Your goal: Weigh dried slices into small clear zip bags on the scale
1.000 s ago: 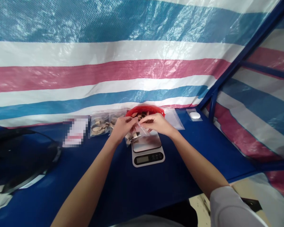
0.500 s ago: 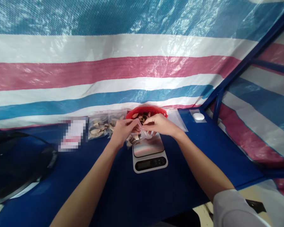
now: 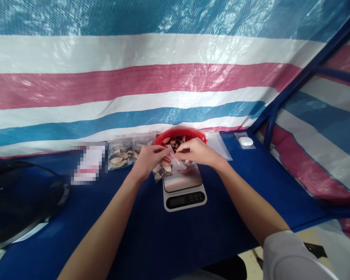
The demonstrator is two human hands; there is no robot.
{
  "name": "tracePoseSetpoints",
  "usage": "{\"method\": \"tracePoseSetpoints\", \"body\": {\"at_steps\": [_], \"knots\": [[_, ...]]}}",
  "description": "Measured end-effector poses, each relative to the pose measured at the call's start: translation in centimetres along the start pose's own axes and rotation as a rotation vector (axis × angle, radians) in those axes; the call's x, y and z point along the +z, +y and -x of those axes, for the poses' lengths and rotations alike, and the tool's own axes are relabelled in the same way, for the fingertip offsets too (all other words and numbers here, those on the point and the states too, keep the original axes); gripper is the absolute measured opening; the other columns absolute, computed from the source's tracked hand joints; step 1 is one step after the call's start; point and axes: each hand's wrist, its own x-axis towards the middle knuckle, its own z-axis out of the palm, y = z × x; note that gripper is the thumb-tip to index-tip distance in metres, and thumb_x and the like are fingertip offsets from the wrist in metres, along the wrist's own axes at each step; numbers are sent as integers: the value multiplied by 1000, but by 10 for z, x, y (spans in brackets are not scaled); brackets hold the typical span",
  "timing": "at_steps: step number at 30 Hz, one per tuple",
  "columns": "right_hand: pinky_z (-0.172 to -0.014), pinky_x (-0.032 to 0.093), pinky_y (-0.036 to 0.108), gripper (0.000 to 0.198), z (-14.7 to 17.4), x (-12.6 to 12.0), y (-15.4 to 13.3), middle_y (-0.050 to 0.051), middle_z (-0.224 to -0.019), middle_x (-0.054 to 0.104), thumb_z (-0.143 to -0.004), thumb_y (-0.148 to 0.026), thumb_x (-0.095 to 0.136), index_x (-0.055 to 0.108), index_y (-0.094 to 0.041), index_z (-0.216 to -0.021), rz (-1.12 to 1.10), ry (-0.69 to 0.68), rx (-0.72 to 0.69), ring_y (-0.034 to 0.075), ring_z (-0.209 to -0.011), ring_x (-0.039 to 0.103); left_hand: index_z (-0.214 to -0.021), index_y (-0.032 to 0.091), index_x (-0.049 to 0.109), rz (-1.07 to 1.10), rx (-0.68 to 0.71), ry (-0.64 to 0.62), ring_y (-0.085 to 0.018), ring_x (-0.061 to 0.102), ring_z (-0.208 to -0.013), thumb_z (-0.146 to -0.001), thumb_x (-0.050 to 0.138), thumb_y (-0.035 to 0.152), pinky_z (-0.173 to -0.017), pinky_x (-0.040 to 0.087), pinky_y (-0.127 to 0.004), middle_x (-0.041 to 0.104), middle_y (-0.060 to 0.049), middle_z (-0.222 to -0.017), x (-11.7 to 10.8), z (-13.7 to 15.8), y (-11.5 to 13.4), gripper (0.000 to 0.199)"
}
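Between my two hands is a clear plastic bag (image 3: 179, 165), held above the kitchen scale (image 3: 183, 182). My left hand (image 3: 150, 158) pinches the bag's edge from the left, fingers closed. From the right, my right hand (image 3: 196, 152) grips the same edge between thumb and fingers. Just behind the hands stands a red basket (image 3: 181, 131) with brown, slice-like dried pieces (image 3: 175, 141) in it. Similar pale pieces in clear plastic (image 3: 161, 173) lie under my left hand, beside the scale; whether they are in the held bag I cannot tell.
Filled clear bags (image 3: 119, 155) lie left of the basket, with a blurred-out packet (image 3: 90, 165) beyond them. A flat clear bag (image 3: 218, 146) is right of the basket. Farther right sits a white oval object (image 3: 245, 141). A black object (image 3: 26, 202) occupies the left; striped sheeting (image 3: 134, 81) walls the back.
My left hand has shifted slightly left and the bag's top edge is drawn closer together between the fingers. Both hands still hold the bag; the view has tilted slightly.
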Motion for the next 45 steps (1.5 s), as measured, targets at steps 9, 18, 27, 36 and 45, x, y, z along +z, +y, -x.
{"method": "tracePoseSetpoints", "body": {"at_steps": [9, 18, 27, 36, 45], "knots": [[-53, 54, 21, 23, -3, 1, 6, 1, -71, 71, -89, -37, 66, 77, -17, -87, -57, -1, 21, 13, -59, 67, -74, 12, 76, -1, 51, -63, -13, 65, -58, -70, 84, 48, -59, 56, -24, 72, -4, -66, 2, 0, -4, 37], [-57, 62, 24, 19, -6, 5, 17, 1, -72, 69, -83, -33, 72, 77, -16, -82, -295, 5, 36, 14, -65, 69, -82, 13, 76, -36, 51, -101, -13, 64, -57, -72, 83, 42, -59, 55, -24, 72, -4, -67, -1, 0, -5, 31], [-55, 61, 22, 16, -8, 4, 20, 1, -69, 68, -78, -31, 75, 76, -15, -76, -381, 128, 127, 12, -59, 67, -71, 14, 74, -161, 96, -51, -12, 62, -54, -74, 77, 34, -58, 54, -23, 71, -2, -63, -6, 2, 4, 20], [-55, 62, 23, 20, -8, 9, 16, 2, -71, 70, -83, -34, 71, 77, -15, -82, -279, 41, 23, 14, -65, 69, -72, 13, 74, -152, 70, -55, -14, 64, -55, -74, 79, 42, -57, 55, -24, 71, -4, -63, 1, 2, 3, 29], [-57, 62, 23, 17, -6, 7, 14, 2, -73, 70, -81, -30, 70, 78, -15, -83, -273, 19, 60, 15, -68, 70, -75, 14, 76, -187, 36, -76, -16, 66, -57, -75, 77, 37, -60, 57, -27, 71, -3, -64, -1, 4, 6, 24]]}}
